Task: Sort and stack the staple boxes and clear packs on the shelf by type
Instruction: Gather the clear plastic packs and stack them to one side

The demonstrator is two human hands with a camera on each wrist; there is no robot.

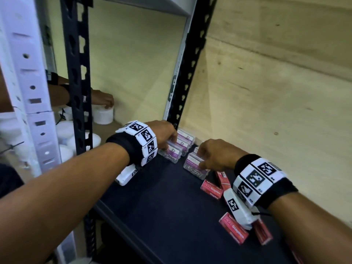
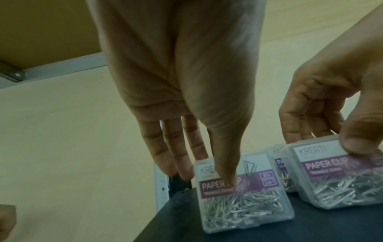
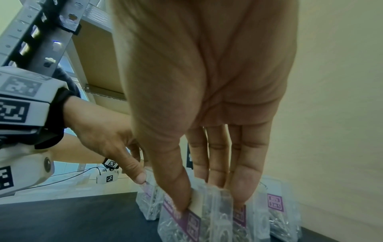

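Observation:
Clear packs of paper clips with purple labels stand on edge in a row [image 1: 181,144] at the back left corner of the dark shelf [image 1: 162,206]. My left hand [image 1: 172,140] holds that row, thumb on the front pack [image 2: 238,193] and fingers behind it. Just to the right, my right hand [image 1: 200,159] pinches a couple of clear packs [image 1: 194,165] between its thumb and fingers [image 3: 238,193], their lower edge near the shelf. Several red staple boxes lie loose under my right wrist, one [image 1: 211,189] near the packs and another [image 1: 234,229] nearer the front.
A plywood wall [image 1: 266,92] closes the back and right of the shelf. A black slotted post [image 1: 77,92] stands at the left. Beyond it, another person's hand [image 1: 102,101] rests on white rolls [image 1: 103,116] in the neighbouring bay.

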